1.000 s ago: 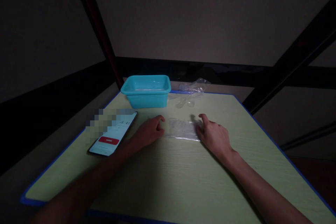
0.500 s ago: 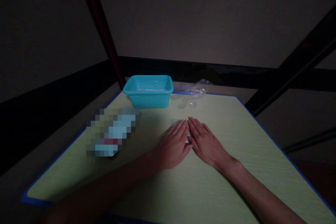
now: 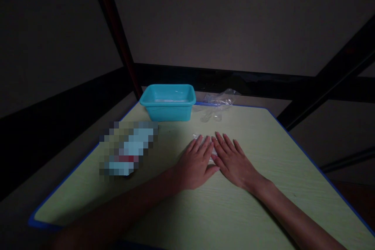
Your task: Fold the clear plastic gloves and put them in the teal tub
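My left hand (image 3: pixel 195 162) and my right hand (image 3: pixel 233 160) lie flat side by side on the pale green table (image 3: pixel 205 211), fingers stretched out, pressing down on a small clear plastic bag (image 3: pixel 211 154). Only slivers of the bag show between and beyond the fingers. Neither hand grips anything.
A turquoise plastic tub (image 3: pixel 168 102) stands at the table's far edge. To its right lies a crumpled heap of clear plastic (image 3: pixel 217 102). A phone, blurred out (image 3: pixel 126 149), lies at the left. The table has a blue rim (image 3: pixel 70 172); dark bars rise behind it.
A second ago both hands pinched the ends of the clear bag. They have since come together and flattened on top of it, hiding most of it.
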{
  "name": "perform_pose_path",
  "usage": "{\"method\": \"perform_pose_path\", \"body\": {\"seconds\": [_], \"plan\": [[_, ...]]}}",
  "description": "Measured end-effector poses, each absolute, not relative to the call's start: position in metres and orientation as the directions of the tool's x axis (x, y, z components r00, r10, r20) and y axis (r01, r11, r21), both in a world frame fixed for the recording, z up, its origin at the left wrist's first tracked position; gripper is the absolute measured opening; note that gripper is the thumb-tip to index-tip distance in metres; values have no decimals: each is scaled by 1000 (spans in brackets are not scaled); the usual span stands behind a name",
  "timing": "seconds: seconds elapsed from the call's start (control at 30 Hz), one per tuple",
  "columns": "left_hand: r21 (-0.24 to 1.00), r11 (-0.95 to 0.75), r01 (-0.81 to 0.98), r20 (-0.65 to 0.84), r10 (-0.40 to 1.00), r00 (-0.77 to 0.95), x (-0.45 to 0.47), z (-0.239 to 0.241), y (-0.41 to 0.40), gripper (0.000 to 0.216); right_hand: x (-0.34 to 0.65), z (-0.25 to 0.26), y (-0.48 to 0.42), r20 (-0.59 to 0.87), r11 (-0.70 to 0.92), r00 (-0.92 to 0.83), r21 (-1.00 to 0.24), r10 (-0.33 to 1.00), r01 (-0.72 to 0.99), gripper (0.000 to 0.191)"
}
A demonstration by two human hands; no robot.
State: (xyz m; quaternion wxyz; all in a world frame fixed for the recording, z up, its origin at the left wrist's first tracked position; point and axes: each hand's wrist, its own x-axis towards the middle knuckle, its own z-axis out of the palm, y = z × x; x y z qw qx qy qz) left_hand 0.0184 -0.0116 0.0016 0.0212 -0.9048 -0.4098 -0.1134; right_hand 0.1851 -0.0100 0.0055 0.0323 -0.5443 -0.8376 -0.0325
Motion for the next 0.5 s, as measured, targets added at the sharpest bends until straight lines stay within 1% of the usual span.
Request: {"method": "perform_pose_path", "body": {"seconds": [0.17, 0.27, 0.33, 0.4, 0.5], "plan": [[69, -659, 749, 195, 745, 638, 13, 4, -9, 68, 185, 7, -11, 91, 403, -401, -6, 912, 915, 56], [101, -657, 747, 194, 749, 633, 10, 8, -7, 65, 190, 8, -11, 107, 421, -413, -74, 905, 904, 57], [124, -675, 727, 221, 733, 643, 7, 10, -7, 59, 197, 11, -10, 121, 442, -429, -133, 895, 887, 55], [126, -750, 650, 281, 655, 701, 3, 12, -7, 46, 205, 14, -9, 146, 472, -451, -185, 881, 862, 51], [98, -868, 487, 392, 483, 783, -3, 14, -8, 29, 217, 22, -6, 199, 525, -489, -217, 849, 823, 43]]}}
